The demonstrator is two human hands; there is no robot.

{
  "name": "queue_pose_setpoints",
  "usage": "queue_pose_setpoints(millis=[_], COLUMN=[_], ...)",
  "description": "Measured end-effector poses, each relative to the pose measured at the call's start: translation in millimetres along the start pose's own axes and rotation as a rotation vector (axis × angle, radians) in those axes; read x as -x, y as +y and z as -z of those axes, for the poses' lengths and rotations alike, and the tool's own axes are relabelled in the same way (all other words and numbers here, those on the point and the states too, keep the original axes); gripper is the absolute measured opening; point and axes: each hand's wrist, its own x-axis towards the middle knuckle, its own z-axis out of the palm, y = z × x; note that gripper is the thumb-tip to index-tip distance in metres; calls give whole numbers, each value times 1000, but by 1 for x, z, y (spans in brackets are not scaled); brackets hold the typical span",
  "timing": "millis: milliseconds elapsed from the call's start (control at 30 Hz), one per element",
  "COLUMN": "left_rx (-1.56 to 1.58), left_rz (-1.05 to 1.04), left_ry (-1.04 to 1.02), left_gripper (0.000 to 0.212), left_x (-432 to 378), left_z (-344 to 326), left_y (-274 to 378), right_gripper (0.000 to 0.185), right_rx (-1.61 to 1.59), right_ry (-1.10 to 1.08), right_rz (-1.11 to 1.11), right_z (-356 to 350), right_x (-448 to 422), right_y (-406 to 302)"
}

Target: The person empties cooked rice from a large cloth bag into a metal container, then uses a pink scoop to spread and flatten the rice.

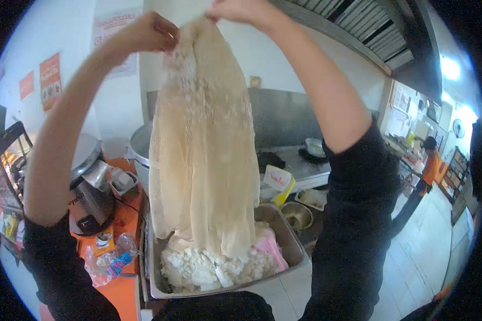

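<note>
Both arms are raised. My left hand (158, 34) and my right hand (233, 11) grip the upper part of a cream mesh cloth (213, 172), which hangs down in long folds. Grains of cooked rice (209, 104) cling to its upper half. The lower end of the cloth rests on a heap of white rice (209, 265) in a deep rectangular metal pan (301, 261) right before me. A pink plastic rice paddle (271, 246) lies in the rice at the pan's right side. The cloth hides the far part of the pan.
On an orange counter at left stand a rice cooker (90, 208) and plastic packets (112, 257). Behind the cloth is a large metal pot (138, 140). A stove counter (305, 164) with a metal bowl (297, 214) lies to the right. A person in orange (429, 168) stands farther off.
</note>
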Motion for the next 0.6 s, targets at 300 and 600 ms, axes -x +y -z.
queue_pose_setpoints(millis=[300, 600], left_rx=[-56, 217], left_rz=[178, 353], left_ry=[-59, -51], left_gripper=[48, 63], left_x=[5, 31], left_z=[-12, 17], left_y=[14, 9], right_gripper=[20, 14], right_rx=[-213, -224], right_ry=[73, -262], right_rz=[4, 60], right_z=[-40, -21], right_x=[20, 36], right_y=[48, 56])
